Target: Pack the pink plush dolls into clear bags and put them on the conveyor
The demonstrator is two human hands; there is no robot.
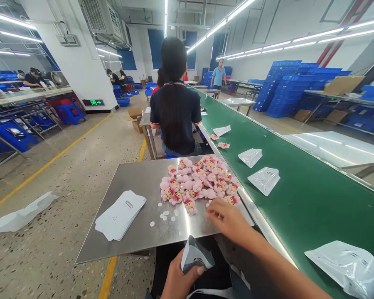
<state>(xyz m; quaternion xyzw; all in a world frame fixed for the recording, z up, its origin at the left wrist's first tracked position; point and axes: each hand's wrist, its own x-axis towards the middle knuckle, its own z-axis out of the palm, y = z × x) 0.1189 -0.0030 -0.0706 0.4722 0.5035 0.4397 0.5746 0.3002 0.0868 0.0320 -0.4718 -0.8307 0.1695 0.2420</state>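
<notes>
Low in the view, my left hand (183,272) grips a small silvery-white bag (197,255) whose mouth gapes open, below the front edge of the metal table (127,174). My right hand (222,218) is over the table's right part, beside the pile of pink plush dolls (199,178); its fingers are curled, and what they hold, if anything, is too small to name. A fanned stack of flat white bags (121,215) lies at the table's left. Several small white discs (164,216) are scattered in front of the dolls.
Along the right runs a green conveyor belt (286,182) carrying white bags (264,180) and a few dolls (223,145). A person in a dark shirt (176,112) sits just beyond the table. Another person in light blue (218,76) stands farther back. Blue crates (282,87) are stacked at right.
</notes>
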